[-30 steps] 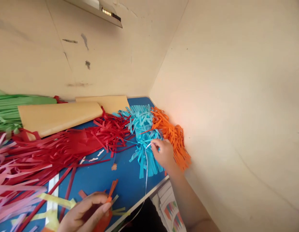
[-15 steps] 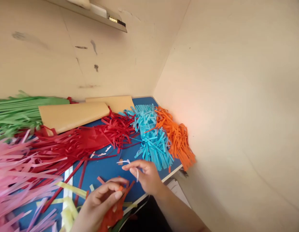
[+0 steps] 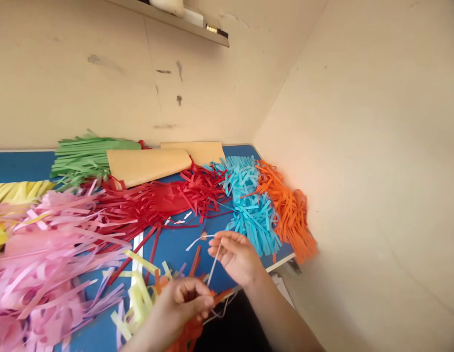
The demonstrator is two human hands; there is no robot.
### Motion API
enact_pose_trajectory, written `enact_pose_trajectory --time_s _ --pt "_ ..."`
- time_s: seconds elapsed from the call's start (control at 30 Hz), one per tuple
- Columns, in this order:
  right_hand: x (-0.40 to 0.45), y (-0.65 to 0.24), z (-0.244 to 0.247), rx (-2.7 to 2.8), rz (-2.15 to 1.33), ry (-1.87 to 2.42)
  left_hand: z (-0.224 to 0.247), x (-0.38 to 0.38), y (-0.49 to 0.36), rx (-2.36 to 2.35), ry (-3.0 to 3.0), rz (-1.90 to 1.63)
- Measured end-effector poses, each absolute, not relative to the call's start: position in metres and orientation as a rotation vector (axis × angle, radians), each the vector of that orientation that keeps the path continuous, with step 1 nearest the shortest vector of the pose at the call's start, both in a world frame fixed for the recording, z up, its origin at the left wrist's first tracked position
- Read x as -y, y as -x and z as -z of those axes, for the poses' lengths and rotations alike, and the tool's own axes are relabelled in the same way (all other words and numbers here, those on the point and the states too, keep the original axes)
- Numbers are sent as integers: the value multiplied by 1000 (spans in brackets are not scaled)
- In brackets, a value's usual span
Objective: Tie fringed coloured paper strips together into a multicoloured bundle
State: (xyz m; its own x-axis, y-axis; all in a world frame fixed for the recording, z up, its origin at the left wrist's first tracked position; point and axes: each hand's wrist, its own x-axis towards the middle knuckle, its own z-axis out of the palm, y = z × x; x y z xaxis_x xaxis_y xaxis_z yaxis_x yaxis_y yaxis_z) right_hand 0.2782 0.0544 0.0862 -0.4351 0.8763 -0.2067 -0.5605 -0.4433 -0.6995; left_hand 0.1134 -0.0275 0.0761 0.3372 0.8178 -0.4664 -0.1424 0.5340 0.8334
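In the lower middle, my left hand [image 3: 186,303] is closed on orange fringed tissue paper [image 3: 188,337], pinching its top between thumb and fingers. Up and to the right, my right hand [image 3: 238,256] pinches a thin white string [image 3: 214,266]. One stretch of that string runs straight down to the left hand's fingertips, and its loose end sticks out leftward over the table. More string loops below the left hand. Pale yellow paper strips [image 3: 140,291] lie just left of the left hand. Beyond the right hand rests blue fringed paper [image 3: 254,220].
On the blue table [image 3: 25,164] lie pink fringe [image 3: 61,264], red fringe [image 3: 161,200], green fringe [image 3: 87,156] and orange fringe [image 3: 289,215] by the right wall. Folded tan paper [image 3: 148,166] sits at the back. A shelf [image 3: 175,22] juts from the wall above.
My right hand has drawn the string taut from the left hand, where it hung loosely curled before. The view has swung left, bringing more pink and some yellow fringe into sight.
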Motion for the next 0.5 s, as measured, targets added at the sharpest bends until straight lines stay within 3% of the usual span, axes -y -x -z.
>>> enact_pose_trajectory --time_s 0.2,0.4,0.5 --pt "-89 -291 -94 421 -1760 811 -65 31 -113 -1149 -862 -666" --pt "-47 -279 -111 1370 -1439 1039 -77 20 -81 -1336 -485 -1130" --pt "-24 -263 -109 1642 -1279 1048 -77 20 -85 -1246 -95 -1141"
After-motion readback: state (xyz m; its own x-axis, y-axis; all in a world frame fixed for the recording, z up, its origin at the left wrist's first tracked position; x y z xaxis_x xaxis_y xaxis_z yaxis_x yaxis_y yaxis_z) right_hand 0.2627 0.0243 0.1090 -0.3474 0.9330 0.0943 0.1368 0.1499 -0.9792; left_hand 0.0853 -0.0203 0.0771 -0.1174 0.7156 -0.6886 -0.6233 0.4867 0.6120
